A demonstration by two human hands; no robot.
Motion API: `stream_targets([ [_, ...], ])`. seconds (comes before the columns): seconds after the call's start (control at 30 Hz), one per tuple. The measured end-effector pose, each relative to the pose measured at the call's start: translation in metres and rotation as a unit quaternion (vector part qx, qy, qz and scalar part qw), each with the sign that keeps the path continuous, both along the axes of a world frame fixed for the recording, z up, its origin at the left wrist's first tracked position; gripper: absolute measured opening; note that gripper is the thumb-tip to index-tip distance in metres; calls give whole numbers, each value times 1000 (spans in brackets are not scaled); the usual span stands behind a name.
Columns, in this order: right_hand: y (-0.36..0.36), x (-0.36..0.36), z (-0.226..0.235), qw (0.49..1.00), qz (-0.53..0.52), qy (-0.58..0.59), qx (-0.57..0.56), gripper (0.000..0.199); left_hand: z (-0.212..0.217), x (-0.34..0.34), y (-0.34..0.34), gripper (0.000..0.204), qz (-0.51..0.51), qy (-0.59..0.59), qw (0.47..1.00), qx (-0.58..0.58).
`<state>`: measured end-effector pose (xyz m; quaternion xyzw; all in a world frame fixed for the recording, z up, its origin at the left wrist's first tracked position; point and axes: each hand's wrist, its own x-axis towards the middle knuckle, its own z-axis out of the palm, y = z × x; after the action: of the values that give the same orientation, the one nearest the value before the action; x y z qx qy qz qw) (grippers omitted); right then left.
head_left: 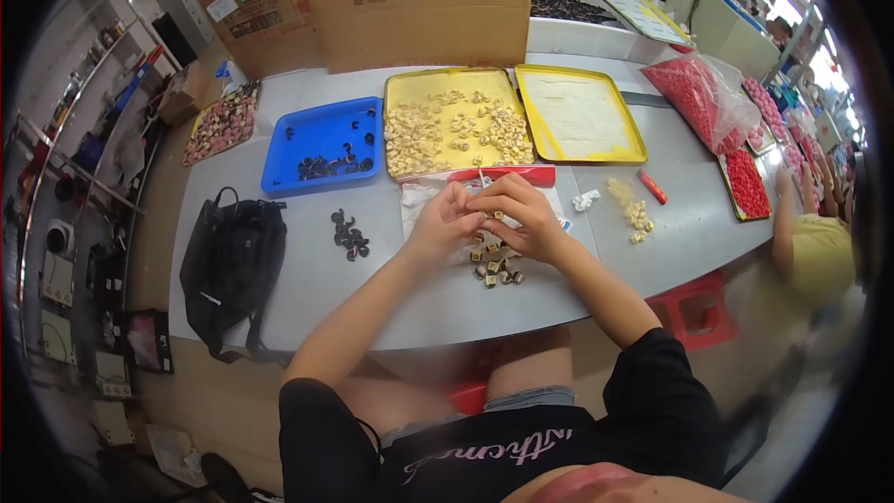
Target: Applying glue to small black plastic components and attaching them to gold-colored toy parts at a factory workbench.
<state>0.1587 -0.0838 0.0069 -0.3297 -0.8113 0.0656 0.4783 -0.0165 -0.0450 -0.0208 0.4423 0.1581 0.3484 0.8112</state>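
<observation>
My left hand [445, 224] and my right hand [523, 216] meet over the middle of the table. Their fingers are pinched together around something small that they mostly hide. Under and just below the fingers lies a loose group of small black-and-cream parts [492, 274]. Beyond my hands a yellow tray [410, 86] bears many small cream parts [414, 135]. To the left are a small pile of black curved pieces [349, 235] and a blue tray [307, 126] with more of them. A few cream pieces [639, 221] lie to the right on the table.
A black bag [233, 256] lies at the left edge. Right of the cream parts stand another yellow-rimmed tray [577, 116], a red tube-like item [653, 187] and crumpled white tissue [585, 200]. Bagged red parts [694, 98] sit far right. A cardboard box [419, 9] blocks the back.
</observation>
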Motion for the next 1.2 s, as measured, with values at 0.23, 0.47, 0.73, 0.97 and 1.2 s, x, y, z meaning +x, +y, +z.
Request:
stream_targets([
  [0.23, 4, 5, -5, 998, 18, -42, 52, 30, -8, -1, 4, 29, 4, -1, 998, 62],
  [0.47, 2, 5, -5, 999, 15, -10, 31, 22, 6, 4, -8, 36, 62, 46, 996, 44],
  [0.73, 4, 21, 8, 922, -4, 310, -231, 21, -3, -2, 12, 24, 192, 18, 978, 85],
  [0.97, 11, 52, 18, 745, 95, 512, -417, 35, -5, -2, 20, 21, 227, 21, 970, 89],
  [1.2, -30, 24, 7, 932, -178, 73, -306, 20, 1, -7, 14, 22, 231, 60, 964, 112],
])
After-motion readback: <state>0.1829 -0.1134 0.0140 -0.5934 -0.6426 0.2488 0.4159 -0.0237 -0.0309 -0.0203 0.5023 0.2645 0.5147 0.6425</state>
